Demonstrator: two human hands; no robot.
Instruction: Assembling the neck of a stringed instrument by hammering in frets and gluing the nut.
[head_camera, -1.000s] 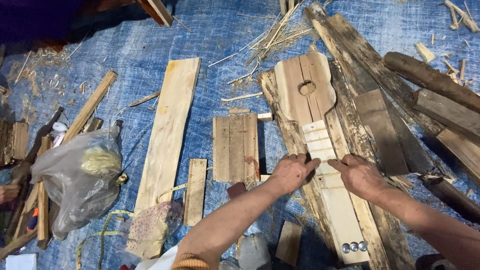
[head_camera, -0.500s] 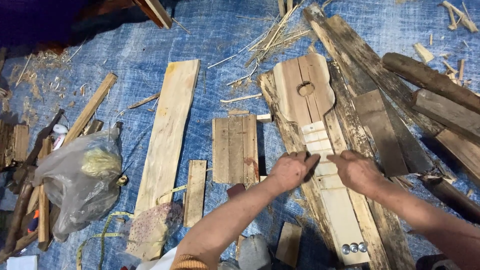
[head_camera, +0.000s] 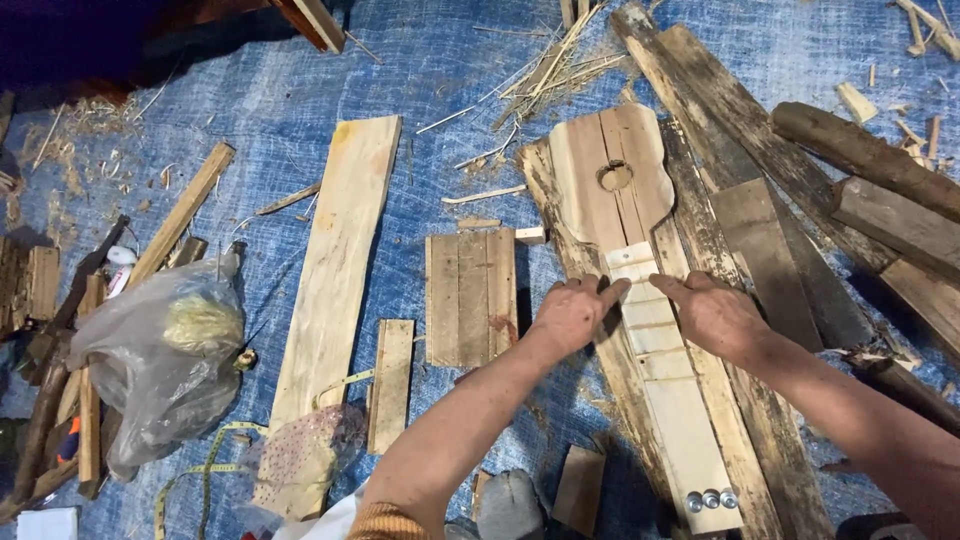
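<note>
1. Blue woven tarp (head_camera: 450, 90) carries everything; head view only.
2. Wooden guitar-shaped piece (head_camera: 610, 170) lies right of tarp centre: pale body w/ round sound hole (head_camera: 615, 177) toward far edge, long pale neck (head_camera: 665, 370) running to near edge, ending by three small metal pegs (head_camera: 709, 499). It rests on dark rough planks (head_camera: 700, 240).
3. Left hand (head_camera: 570, 315) presses on neck's left edge just below body; fingers curled loosely, index stretched onto neck, holding nothing.
4. Right hand (head_camera: 712, 312) lies on neck's right side, opposite left hand; fingers together, extended, pointing at neck, flat, nothing gripped. Fingertips of both hands nearly meet across neck.
5. Just left of guitar piece: small slatted board (head_camera: 470, 298), then a narrow short board (head_camera: 391, 385), then a long pale plank (head_camera: 335, 275) angled from far to near edge.
6. Left edge: clear plastic bag (head_camera: 165, 355) w/ yellowish stuff inside, wood sticks (head_camera: 180, 215) beside it; yellow tape measure (head_camera: 215, 465) curls near near-left corner.
7. Right edge: dark logs and boards (head_camera: 870, 190), stacked at an angle. Wood splinters (head_camera: 550, 65) scattered by far edge.
</note>
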